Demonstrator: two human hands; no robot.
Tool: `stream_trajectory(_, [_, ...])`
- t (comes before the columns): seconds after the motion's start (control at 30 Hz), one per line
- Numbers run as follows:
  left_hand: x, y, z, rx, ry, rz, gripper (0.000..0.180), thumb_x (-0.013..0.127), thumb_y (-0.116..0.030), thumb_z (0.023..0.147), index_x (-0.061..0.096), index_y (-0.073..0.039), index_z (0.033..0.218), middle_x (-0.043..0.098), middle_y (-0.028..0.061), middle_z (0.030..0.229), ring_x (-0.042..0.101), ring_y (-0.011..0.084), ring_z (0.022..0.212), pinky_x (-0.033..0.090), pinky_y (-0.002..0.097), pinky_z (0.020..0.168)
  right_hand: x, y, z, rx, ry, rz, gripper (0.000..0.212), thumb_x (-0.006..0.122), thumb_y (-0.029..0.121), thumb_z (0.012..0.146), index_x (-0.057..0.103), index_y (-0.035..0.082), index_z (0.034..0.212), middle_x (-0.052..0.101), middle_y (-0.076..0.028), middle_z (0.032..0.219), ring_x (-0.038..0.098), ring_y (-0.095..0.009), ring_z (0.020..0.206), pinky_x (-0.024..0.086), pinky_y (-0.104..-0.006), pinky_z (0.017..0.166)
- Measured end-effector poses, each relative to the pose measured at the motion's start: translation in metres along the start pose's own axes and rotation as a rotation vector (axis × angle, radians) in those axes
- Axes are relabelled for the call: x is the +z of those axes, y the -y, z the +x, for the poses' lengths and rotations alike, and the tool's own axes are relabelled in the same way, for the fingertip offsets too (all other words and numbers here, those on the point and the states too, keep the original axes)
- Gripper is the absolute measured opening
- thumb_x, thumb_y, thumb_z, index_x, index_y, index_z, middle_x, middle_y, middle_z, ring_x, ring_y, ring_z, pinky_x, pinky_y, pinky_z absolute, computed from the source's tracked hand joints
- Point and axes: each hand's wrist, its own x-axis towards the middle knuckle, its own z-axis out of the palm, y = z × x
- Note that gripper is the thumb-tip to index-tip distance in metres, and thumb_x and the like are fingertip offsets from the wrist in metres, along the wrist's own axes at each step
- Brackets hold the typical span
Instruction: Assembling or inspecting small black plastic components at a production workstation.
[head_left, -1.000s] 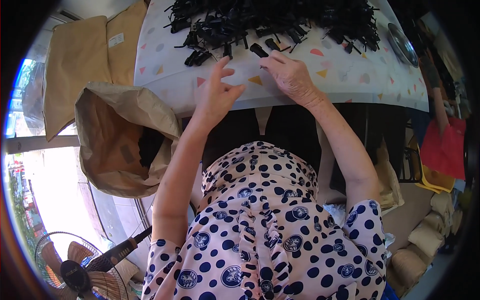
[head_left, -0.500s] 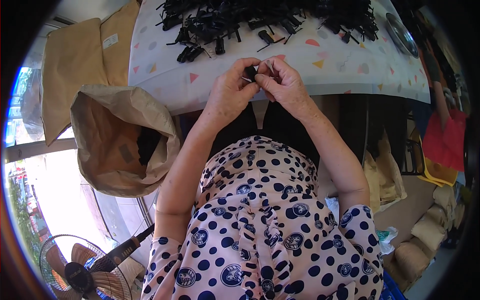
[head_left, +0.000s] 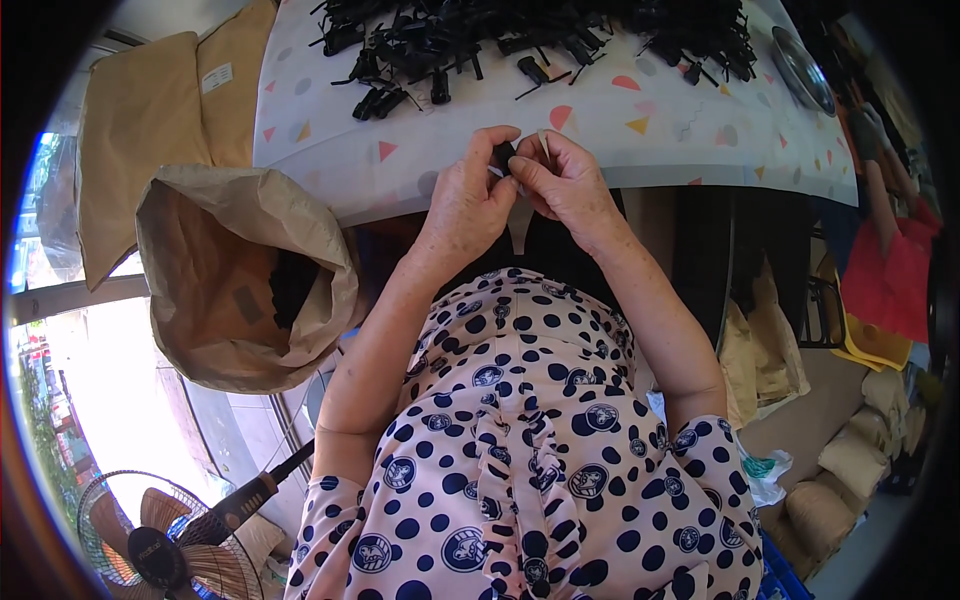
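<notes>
Close to the table's front edge, my left hand (head_left: pixel 466 195) pinches a small black plastic piece (head_left: pixel 503 157) between thumb and fingers. My right hand (head_left: pixel 572 190) meets it from the other side, its thumb pressed against the same piece. A thin pale strip or tool (head_left: pixel 544 143) stands up between the right fingers; its kind is not clear. Fingers cover most of the black piece. Beyond both hands, a heap of black plastic parts (head_left: pixel 450 40) with thin protruding tails lies on the patterned tablecloth (head_left: pixel 680 145).
An open brown paper sack (head_left: pixel 215 330) with black parts inside stands left of my arm. Large brown paper bags (head_left: pixel 140 130) lean behind it. A metal dish (head_left: pixel 803 72) sits at the table's right. A fan (head_left: pixel 160 550) is at lower left. Another person's red garment (head_left: pixel 890 280) shows far right.
Both hands have come slightly nearer to me, still together around the black piece. My right fingers have shifted a little, and the pale strip now stands more upright. The heap is unchanged.
</notes>
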Motion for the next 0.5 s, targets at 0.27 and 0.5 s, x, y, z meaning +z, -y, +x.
stream_trajectory(0.27, [-0.005,0.004,-0.001,-0.028,-0.032,-0.202,0.032,0.054,0.003,0.085,0.044,-0.005,0.113,0.060,0.0115,0.075,0.061,0.0175,0.063,0.049,0.0302,0.060,0.010,-0.011,-0.008,-0.240,0.014,-0.271,0.022,0.044,0.022,0.100,0.053,0.002,0.099,0.051,0.000,0.068,0.047,-0.006,0.058,0.038,-0.0212,0.052])
stream_trajectory(0.5, [-0.007,0.002,-0.003,-0.043,0.000,-0.109,0.028,0.053,0.002,0.084,0.043,-0.006,0.109,0.060,0.0166,0.077,0.062,0.0299,0.067,0.049,0.0373,0.063,0.011,-0.006,-0.010,-0.272,-0.013,-0.504,0.021,0.043,0.019,0.100,0.052,0.000,0.102,0.055,-0.006,0.069,0.053,-0.011,0.061,0.044,-0.0251,0.057])
